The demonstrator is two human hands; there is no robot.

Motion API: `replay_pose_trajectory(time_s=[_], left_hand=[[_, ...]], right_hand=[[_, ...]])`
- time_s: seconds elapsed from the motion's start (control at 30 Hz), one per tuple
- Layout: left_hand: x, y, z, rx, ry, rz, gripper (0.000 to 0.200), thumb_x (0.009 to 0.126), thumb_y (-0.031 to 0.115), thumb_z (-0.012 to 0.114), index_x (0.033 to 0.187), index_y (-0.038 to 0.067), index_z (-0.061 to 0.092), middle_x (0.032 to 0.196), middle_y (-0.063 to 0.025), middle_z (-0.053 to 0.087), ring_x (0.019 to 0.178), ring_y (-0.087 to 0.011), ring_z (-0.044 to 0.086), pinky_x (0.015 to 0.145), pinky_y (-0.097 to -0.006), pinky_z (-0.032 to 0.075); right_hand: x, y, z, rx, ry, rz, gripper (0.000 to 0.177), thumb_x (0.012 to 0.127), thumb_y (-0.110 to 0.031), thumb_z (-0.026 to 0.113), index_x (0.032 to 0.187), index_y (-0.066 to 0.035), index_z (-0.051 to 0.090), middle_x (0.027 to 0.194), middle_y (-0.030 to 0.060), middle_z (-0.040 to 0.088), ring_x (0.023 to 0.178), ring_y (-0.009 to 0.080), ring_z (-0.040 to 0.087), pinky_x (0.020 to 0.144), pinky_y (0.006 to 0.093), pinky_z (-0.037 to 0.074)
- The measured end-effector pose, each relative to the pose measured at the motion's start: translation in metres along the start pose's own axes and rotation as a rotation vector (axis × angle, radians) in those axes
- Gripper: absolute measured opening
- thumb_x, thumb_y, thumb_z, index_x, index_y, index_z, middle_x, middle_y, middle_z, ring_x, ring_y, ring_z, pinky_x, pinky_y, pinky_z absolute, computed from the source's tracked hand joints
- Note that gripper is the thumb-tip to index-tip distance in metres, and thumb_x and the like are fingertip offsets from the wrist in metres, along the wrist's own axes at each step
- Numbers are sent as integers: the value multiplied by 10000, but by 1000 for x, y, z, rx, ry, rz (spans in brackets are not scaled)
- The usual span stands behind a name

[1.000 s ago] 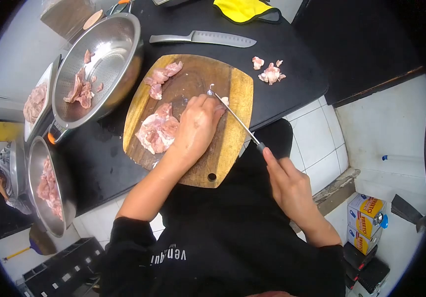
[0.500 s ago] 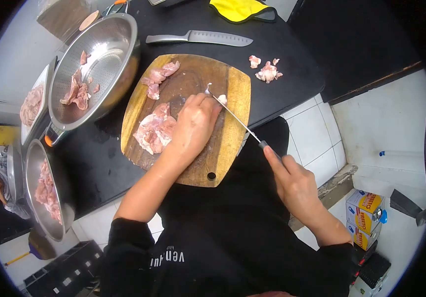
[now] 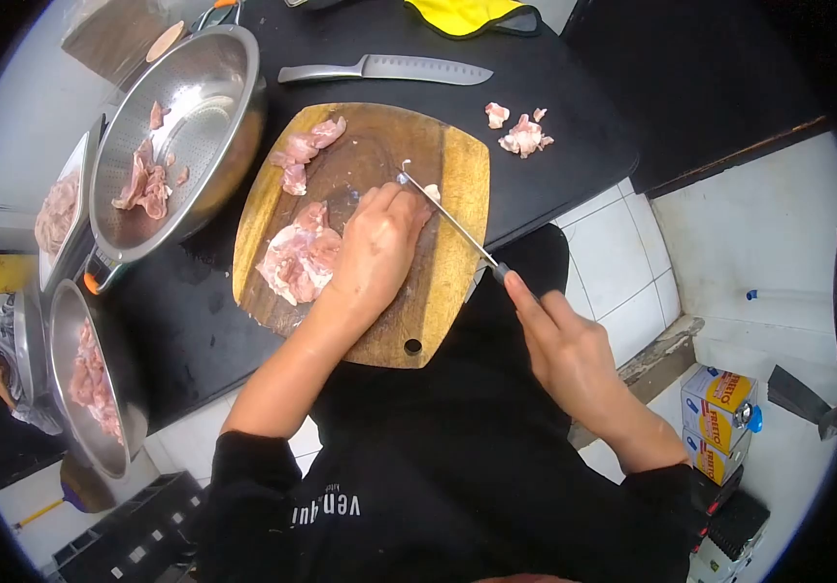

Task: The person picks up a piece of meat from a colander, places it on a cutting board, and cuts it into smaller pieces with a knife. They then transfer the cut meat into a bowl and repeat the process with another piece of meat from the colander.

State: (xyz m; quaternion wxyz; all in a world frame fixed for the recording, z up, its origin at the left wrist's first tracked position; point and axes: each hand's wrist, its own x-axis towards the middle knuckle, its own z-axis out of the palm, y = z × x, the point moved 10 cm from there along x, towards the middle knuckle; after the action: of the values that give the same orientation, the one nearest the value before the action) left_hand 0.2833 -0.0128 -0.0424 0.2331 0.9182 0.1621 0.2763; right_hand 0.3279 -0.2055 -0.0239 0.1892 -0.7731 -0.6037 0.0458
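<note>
My right hand (image 3: 571, 348) is wrapped round the dark handle of a thin-bladed knife (image 3: 455, 223), its forefinger stretched along the handle. The blade slants over the wooden cutting board (image 3: 370, 335), its tip just beyond the fingers of my left hand (image 3: 379, 238). That hand is closed and pressed down on a piece of raw meat (image 3: 432, 193), mostly hidden under it; only a pale bit shows beside the blade. Left of my wrist lies a larger piece of raw meat (image 3: 302, 255) with whitish fat. Another strip of meat (image 3: 307, 154) rests near the board's upper left edge.
A second knife (image 3: 389, 69) lies behind the board, near a yellow cloth (image 3: 467, 14). Pale trimmings (image 3: 525, 138) sit on the black table at right. A steel colander (image 3: 243, 73) with meat scraps and a steel bowl (image 3: 130, 398) of meat stand at left.
My right hand and the knife have shifted slightly up and left, the blade tip reaching a little farther past my left fingers. My left hand stays pressed on the board.
</note>
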Motion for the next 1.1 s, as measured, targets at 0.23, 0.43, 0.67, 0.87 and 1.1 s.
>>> replay_pose_trajectory(time_s=[0.23, 0.43, 0.67, 0.87, 1.1], left_hand=[[-1, -1, -1, 12, 25, -4, 105, 849, 33, 749, 923, -20, 696, 937, -164, 683, 875, -372, 659, 774, -439, 537], [-4, 3, -1, 7, 13, 47, 118, 845, 19, 746, 951, -15, 707, 959, -166, 693, 888, -367, 666, 796, -432, 541], [-10, -3, 0, 34, 28, 50, 138, 852, 0, 735, 989, -19, 723, 978, -160, 701, 908, -357, 673, 810, -423, 540], [-8, 0, 1, 23, 18, 66, 122, 881, 31, 715, 993, -16, 723, 991, -148, 695, 914, -352, 658, 822, -428, 538], [-9, -1, -1, 47, 5, 52, 132, 884, 36, 708, 1008, -9, 718, 990, -145, 680, 932, -352, 649, 839, -431, 531]], right_hand=[[-7, -2, -5, -132, -52, -42, 842, 725, 39, 697, 1531, -55, 472, 855, 85, 498, 615, 210, 601, 529, 332, 545], [-5, 4, 7, -174, -77, -15, 826, 739, 24, 686, 1533, -74, 478, 847, 75, 488, 628, 197, 607, 524, 346, 540], [18, 18, 2, -16, 55, -3, 656, 845, 17, 677, 1479, -101, 552, 825, 96, 518, 588, 251, 616, 530, 379, 534], [6, 15, -9, -17, 61, 26, 586, 879, 4, 687, 1447, -103, 586, 802, 97, 509, 564, 262, 615, 540, 388, 531], [-7, 5, -19, -162, -56, 20, 754, 794, 40, 689, 1508, -133, 521, 820, 90, 498, 571, 261, 615, 553, 390, 546]])
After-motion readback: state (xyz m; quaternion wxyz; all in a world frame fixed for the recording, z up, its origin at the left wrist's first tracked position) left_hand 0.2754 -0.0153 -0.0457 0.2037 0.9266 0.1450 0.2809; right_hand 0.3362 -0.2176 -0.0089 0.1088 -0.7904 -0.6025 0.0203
